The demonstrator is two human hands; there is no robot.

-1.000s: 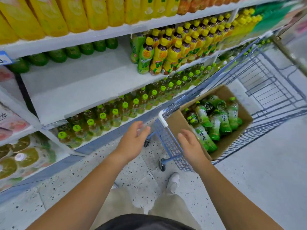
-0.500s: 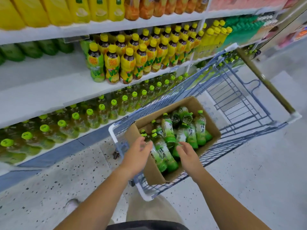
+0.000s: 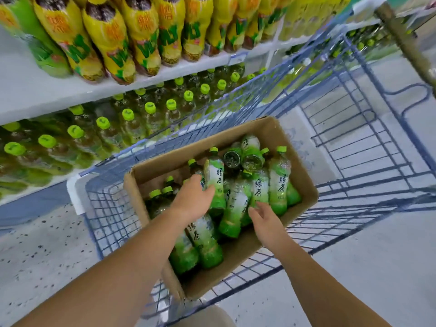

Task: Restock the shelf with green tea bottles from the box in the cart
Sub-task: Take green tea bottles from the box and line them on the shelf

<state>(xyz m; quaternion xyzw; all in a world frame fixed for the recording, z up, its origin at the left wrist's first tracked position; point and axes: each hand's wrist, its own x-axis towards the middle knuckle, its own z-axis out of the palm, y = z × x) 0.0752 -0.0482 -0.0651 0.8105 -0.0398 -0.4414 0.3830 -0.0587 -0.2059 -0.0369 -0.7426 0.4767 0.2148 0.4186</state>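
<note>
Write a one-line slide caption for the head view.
The left hand and right hand touch green tea bottles in a cardboard box inside a blue wire cart beside a stocked shelf.

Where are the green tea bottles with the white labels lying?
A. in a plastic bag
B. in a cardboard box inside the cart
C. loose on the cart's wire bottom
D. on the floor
B: the bottles lie piled in the brown box, and the box sits inside the blue wire cart.
</note>
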